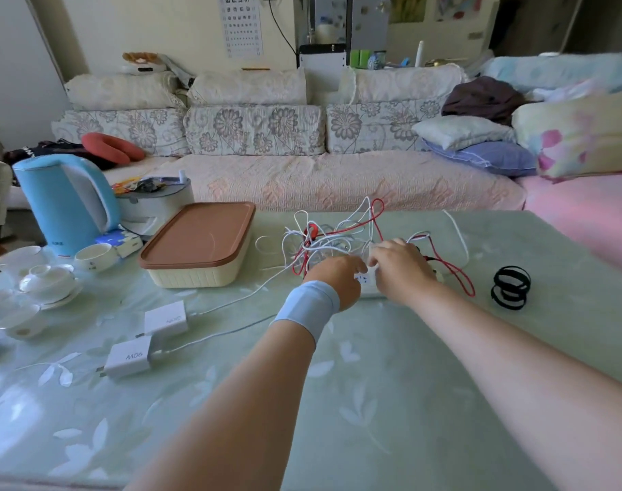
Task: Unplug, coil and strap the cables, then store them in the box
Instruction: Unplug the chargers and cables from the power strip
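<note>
Head cam, fwd+down, close over table

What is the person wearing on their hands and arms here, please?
The left hand and right hand are ungloved, with no sleeves showing on either forearm. A light blue wristband wraps the left wrist; the right wrist wears nothing, and no rings are visible.

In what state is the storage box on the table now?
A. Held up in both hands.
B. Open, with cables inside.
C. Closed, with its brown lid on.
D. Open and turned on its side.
C: the brown lid lies flat on the cream box, and the cables lie tangled on the table beside it.
</note>
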Demonstrator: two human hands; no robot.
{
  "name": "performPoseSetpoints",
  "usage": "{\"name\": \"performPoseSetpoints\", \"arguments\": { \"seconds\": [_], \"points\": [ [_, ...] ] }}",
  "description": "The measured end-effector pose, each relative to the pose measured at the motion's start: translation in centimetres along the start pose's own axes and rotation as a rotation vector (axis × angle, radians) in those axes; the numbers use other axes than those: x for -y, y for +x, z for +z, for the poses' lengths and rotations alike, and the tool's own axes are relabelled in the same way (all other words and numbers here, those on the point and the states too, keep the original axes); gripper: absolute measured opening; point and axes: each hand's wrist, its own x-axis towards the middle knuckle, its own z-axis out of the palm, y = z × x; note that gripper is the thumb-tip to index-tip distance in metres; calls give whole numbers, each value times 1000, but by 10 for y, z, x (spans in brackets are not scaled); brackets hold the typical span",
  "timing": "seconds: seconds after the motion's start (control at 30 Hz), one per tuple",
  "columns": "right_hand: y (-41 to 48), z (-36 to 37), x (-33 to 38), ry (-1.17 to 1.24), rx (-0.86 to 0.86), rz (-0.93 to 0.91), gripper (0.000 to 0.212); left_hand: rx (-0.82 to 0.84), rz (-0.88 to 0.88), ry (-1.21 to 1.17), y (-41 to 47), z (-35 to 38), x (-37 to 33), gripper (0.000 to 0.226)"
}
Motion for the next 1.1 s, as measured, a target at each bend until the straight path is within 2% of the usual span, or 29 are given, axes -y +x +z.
{"name": "performPoseSetpoints", "arguments": {
  "seconds": [0.1, 0.17, 0.27, 0.37, 0.47, 0.6, 0.67, 0.8, 0.87, 0.97, 1.1],
  "points": [
    [10, 5, -21, -70, -40, -45, 16, 12, 12, 56, 25, 20, 2, 48],
    [17, 8, -29, -99, -58, -32, 15, -31, 27, 92, 37, 28, 8, 53],
    [30, 15, -32, -276, -13, 51, 33, -67, -15, 99, 52, 35, 17, 56],
    [42, 23, -28, -407, 54, 122, 55, -33, -50, 66, 62, 44, 17, 54],
    [46, 31, -23, -488, 43, 103, 53, -47, -61, 33, 67, 54, 16, 49],
    [35, 42, -44, -231, -222, 3, 45, -182, -23, 90, 66, 62, 12, 32],
    [26, 44, -60, -78, -332, -52, 47, -264, 27, 89, 63, 66, 11, 33],
    [9, 40, -73, -1, -519, 57, 58, -460, 176, 71, 53, 78, 7, 37],
    [3, 35, -70, -26, -445, 232, 59, -588, 290, 75, 52, 80, 0, 29],
    [-2, 37, -59, -138, -151, 454, 65, -624, 417, 74, 59, 75, -15, 28],
    [-2, 42, -51, -132, -86, 474, 67, -477, 236, 199, 67, 69, -20, 47]
  ]
}}
